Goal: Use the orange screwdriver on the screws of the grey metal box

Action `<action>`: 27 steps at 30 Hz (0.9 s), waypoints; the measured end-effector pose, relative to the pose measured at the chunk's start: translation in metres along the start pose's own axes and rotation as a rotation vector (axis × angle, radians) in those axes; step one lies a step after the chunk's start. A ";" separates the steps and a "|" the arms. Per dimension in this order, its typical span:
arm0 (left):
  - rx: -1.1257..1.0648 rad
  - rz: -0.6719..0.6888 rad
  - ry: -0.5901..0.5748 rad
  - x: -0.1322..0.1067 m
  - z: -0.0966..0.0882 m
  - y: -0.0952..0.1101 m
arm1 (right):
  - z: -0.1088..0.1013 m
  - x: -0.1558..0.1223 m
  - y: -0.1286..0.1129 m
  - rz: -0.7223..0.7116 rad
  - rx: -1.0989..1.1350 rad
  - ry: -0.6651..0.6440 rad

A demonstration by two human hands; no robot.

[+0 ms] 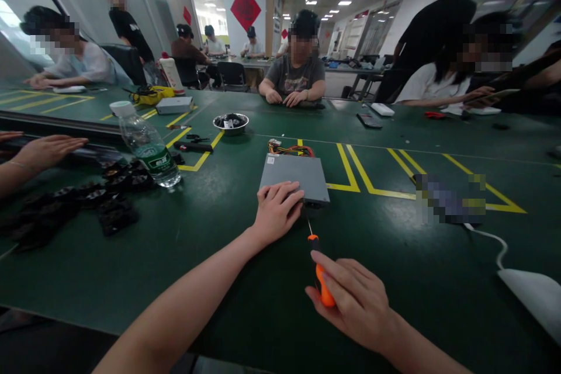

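Note:
A grey metal power supply box (302, 175) lies flat on the green table (228, 257), with coloured wires (291, 149) coming out of its far side. My left hand (277, 210) rests on the box's near left corner, fingers curled over the edge. My right hand (353, 298) is closed around the orange handle of a screwdriver (319, 269). The thin shaft points at the box's near edge, its tip close to it.
A water bottle (146, 143) stands to the left beside a pile of black fans (87, 198). A metal bowl (230, 123) sits further back. Another person's hands (44, 152) lie at far left. Several people sit around the table. A white object (532, 295) lies at right.

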State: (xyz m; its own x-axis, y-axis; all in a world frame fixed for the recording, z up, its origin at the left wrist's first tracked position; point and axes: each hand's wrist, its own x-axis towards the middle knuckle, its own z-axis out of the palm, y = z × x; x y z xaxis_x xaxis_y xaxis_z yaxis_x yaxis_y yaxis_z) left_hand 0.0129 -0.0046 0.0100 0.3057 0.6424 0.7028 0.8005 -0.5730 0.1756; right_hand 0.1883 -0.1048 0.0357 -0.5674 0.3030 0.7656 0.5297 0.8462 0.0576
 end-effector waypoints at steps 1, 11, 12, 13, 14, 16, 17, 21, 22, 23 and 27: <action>-0.001 0.005 0.001 0.000 0.000 0.000 | -0.001 0.000 0.000 -0.001 0.007 -0.009; 0.011 0.003 -0.007 -0.001 0.000 0.000 | -0.003 0.000 -0.003 -0.013 -0.105 -0.129; 0.009 0.002 -0.008 -0.001 0.000 0.000 | -0.003 0.000 -0.001 0.002 -0.149 -0.102; 0.008 0.000 -0.008 -0.001 0.001 0.000 | -0.004 0.000 0.000 0.024 -0.195 -0.079; 0.007 -0.001 -0.007 -0.001 0.001 0.000 | -0.004 0.001 0.001 0.050 -0.234 -0.066; 0.005 -0.003 -0.003 -0.001 0.002 0.000 | -0.004 0.002 -0.001 0.112 -0.280 -0.078; 0.004 -0.004 -0.002 -0.001 0.002 0.000 | -0.004 0.003 -0.002 0.140 -0.289 -0.093; 0.005 -0.009 -0.007 0.000 0.001 0.001 | -0.002 0.005 -0.010 0.201 -0.311 -0.136; 0.006 -0.008 -0.008 0.000 0.000 0.002 | -0.003 0.006 -0.011 0.208 -0.317 -0.146; 0.007 -0.006 -0.007 0.000 0.000 0.002 | -0.003 0.005 -0.011 0.214 -0.320 -0.159; 0.012 -0.007 -0.008 0.000 0.000 0.002 | -0.003 0.003 -0.010 0.230 -0.328 -0.193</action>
State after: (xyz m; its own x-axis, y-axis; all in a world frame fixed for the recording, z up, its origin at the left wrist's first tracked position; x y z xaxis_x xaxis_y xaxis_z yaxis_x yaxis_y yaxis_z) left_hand 0.0147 -0.0061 0.0100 0.3037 0.6504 0.6963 0.8087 -0.5624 0.1726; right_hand 0.1834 -0.1143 0.0393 -0.5023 0.5699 0.6503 0.8104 0.5726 0.1241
